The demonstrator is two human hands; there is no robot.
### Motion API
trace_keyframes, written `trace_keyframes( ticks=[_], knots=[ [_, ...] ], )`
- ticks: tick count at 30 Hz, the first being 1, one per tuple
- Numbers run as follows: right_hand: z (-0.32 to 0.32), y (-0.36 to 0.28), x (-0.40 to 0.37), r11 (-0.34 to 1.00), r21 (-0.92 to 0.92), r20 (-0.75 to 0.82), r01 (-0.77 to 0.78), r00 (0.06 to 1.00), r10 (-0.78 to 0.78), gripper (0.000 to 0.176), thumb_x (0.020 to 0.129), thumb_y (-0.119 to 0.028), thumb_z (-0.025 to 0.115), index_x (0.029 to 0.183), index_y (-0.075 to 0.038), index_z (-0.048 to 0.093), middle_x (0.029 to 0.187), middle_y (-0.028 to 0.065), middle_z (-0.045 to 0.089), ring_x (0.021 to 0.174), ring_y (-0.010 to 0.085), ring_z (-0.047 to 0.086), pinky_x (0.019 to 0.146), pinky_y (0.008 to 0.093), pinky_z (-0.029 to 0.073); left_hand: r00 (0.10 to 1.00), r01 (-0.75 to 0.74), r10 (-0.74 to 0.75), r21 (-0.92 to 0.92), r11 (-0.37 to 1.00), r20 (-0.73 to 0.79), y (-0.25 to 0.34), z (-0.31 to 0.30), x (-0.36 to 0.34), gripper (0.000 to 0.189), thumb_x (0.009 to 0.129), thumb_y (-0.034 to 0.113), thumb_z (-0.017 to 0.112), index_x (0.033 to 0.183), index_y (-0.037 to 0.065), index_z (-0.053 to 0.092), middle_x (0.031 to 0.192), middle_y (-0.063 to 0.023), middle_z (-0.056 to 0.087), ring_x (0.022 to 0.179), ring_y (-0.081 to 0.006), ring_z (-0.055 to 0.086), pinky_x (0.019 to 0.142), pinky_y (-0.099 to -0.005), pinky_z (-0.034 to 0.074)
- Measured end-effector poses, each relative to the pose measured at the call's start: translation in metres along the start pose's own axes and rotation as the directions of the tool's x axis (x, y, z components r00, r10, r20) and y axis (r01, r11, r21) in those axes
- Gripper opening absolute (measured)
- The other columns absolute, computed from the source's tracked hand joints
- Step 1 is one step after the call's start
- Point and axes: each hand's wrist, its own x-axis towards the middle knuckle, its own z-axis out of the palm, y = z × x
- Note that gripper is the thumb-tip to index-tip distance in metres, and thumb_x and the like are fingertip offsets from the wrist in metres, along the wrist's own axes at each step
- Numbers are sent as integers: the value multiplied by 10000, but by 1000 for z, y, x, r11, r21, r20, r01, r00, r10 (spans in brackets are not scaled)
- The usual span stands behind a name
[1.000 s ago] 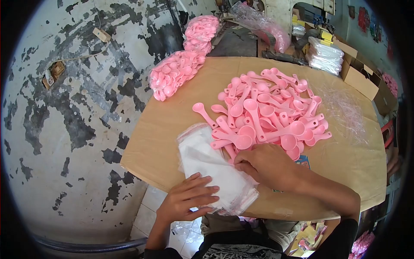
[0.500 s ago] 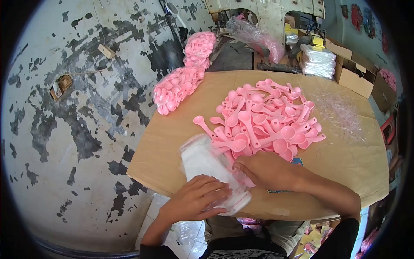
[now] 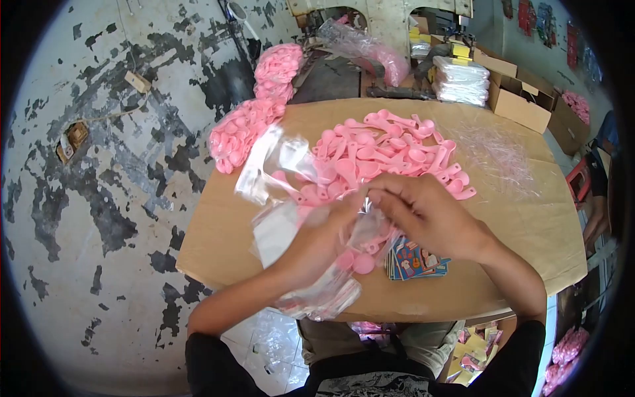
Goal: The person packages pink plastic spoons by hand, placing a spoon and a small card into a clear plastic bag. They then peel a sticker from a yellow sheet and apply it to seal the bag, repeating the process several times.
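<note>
My left hand and my right hand meet above the near side of the table. Between their closed fingers is a clear plastic bag, with pink spoons showing in or behind its lower part. Motion blur softens the left fingers. Under my left forearm lies a stack of flat clear bags. Beyond the hands spreads a heap of pink measuring spoons. Printed cards are piled below my right hand. A glossy, blurred piece of plastic appears left of the heap.
The cardboard-covered table carries two filled bags of spoons at the far left. Thin clear strips lie at right. Packed plastic sleeves, an open carton and a machine stand behind. A peeling wall is on the left.
My left hand has left the bag stack and risen to meet my right hand at the bag. The cards are now uncovered. Blurred plastic appears left of the heap, and the view has shifted slightly.
</note>
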Motion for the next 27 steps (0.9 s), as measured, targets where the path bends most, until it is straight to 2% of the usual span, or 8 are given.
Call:
trace_keyframes(
  ticks=[2,5,8,13,18,21,24,27],
  knots=[
    [-22,-8,-1,985,-149,4,-91,996,93,195,932,-136,570,1051,15,602,812,128,643,690,213,637,636,333,501,987,-108,109,-13,994,118,14,0,29,480,1038,364,331,1394,44,358,1243,-175,556,1133,-275,580,1001,-407,460],
    [-54,12,-12,887,-459,362,47,922,139,262,873,-210,653,1033,-3,635,905,134,662,832,264,646,738,374,502,971,-149,160,-71,986,178,33,-3,53,482,1036,355,343,1377,15,361,1250,-180,555,1105,-286,598,987,-405,471],
    [-53,44,-17,898,-438,589,39,767,254,319,812,-276,709,1006,-27,662,947,139,659,921,296,622,806,408,481,978,-203,204,-21,979,34,23,-16,64,454,1022,311,417,1337,-15,398,1257,-179,553,1091,-294,609,945,-403,509],
    [-46,43,-6,859,-509,522,-54,775,358,319,808,-311,714,985,-47,687,899,132,662,887,297,634,762,409,485,987,-126,116,-94,988,-108,8,-45,66,501,980,311,534,1302,-58,429,1237,-204,562,1071,-272,620,919,-389,531],
    [-60,31,8,817,-526,452,-237,735,505,345,874,-350,656,1025,-41,676,833,130,669,759,299,645,677,406,493,964,-195,185,-34,980,-191,1,-43,73,411,958,257,582,1238,-29,490,1125,-167,621,1030,-256,643,906,-387,542],
    [-68,43,8,836,-491,486,-244,720,495,332,924,-325,613,1083,-37,651,799,107,674,658,224,638,600,352,486,951,-222,215,-3,975,-222,2,-48,73,451,939,273,613,1228,-52,494,1113,-180,629,1042,-265,639,931,-384,532],
    [-61,26,12,795,-197,221,-573,764,606,290,947,-270,600,1106,-30,634,760,54,661,599,123,592,547,290,453,944,-231,215,-34,972,-251,6,-47,72,492,928,291,630,1234,-69,491,1143,-202,618,1055,-275,633,949,-382,524],
    [-53,74,12,963,-110,76,-245,964,254,244,969,-201,570,1126,-21,619,755,17,645,571,61,550,521,255,429,951,-219,196,-74,973,-241,1,-48,74,436,936,263,618,1241,-26,498,1133,-171,627,1039,-253,640,909,-382,541]
  ],
)
